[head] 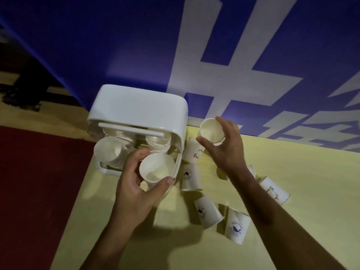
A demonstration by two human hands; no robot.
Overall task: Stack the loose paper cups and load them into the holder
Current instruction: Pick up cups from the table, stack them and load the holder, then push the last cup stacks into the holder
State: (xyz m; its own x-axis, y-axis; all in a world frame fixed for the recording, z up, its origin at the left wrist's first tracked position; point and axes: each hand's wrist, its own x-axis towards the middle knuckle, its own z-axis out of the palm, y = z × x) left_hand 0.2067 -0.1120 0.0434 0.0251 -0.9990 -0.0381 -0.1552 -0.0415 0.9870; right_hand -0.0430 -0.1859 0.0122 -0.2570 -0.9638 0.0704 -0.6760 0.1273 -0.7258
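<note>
1. A white plastic cup holder with a rounded top (136, 108) stood at the far left corner of the pale yellow surface (292, 172), its open front facing the camera.
2. Inside the holder, stacks of white paper cups showed behind a white bar; one stack (108, 151) leaned out at the left.
3. The left hand (136, 188) was closed around a white paper cup (156, 167), mouth up, just in front of the holder's right side.
4. The right hand (224, 145) gripped a second white paper cup (212, 130) by its rim between thumb and fingers, just right of the holder, above the surface.
5. Loose white paper cups with small printed logos lay on their sides on the surface between and near the forearms: one against the holder (193, 152), one nearer (191, 177), two more nearer still (207, 211) (236, 227), and one at the right (274, 190).
6. A blue wall with white markings (214, 55) rose behind the surface, and a dark red floor (39, 182) lay to the left.
</note>
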